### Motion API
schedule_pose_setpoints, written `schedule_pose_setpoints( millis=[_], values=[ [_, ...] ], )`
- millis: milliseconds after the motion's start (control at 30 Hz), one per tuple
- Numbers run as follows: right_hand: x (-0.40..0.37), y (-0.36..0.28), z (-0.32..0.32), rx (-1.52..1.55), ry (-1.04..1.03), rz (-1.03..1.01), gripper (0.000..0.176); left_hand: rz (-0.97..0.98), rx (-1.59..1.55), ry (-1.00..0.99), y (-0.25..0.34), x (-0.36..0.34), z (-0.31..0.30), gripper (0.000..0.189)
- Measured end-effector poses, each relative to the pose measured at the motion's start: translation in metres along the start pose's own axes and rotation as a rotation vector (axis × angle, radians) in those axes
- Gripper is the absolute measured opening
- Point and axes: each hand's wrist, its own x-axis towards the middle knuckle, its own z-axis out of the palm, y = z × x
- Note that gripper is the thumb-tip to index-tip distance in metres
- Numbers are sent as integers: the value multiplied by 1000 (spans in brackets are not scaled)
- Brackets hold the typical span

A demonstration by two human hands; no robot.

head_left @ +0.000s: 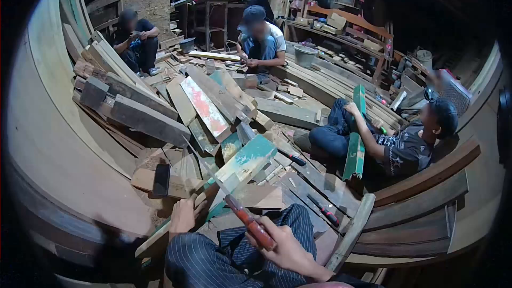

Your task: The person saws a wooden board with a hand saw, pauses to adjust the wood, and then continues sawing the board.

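My left hand [184, 215] presses down on a long green-painted plank [242, 165] that runs from my lap up and to the right. My right hand [282, 242] grips the red handle of a chisel [250, 224], whose metal shaft points up-left against the plank's edge. My striped trouser legs [234, 258] lie under both hands at the bottom of the view.
A heap of old painted boards [205, 106] fills the floor ahead. A person [397, 138] sits at right holding a green plank [356, 138]; two more people [260, 42] [136, 40] sit farther back, and another stands at the rear. Loose tools [322, 209] lie by my right knee.
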Motion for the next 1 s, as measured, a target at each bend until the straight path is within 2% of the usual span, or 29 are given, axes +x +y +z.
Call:
schedule_pose_setpoints(
  millis=[100,133,267,500,733,833,900,967,1000],
  values=[
    [14,2,3,-63,36,71,32,56,27,49,-10,-3,12,41],
    [19,-9,3,-51,55,153,26,45,13,34,-7,-3,7,42],
    [38,17,16,-68,162,2,23,11,8,13,-7,-2,6,42],
    [45,33,25,-13,211,48,24,-32,29,-6,-4,1,4,40],
    [31,36,22,-152,266,-55,23,-23,-17,35,-4,-2,5,38],
    [16,20,12,-220,211,12,23,-21,12,-21,-9,0,12,38],
    [4,22,3,-247,182,-16,23,-36,1,-27,-12,-2,13,39],
    [-10,21,-1,-214,267,5,26,-44,-34,-33,-8,-4,6,40],
    [-19,22,-9,-132,230,168,30,-39,-41,-12,-7,-6,6,38]
  ],
)
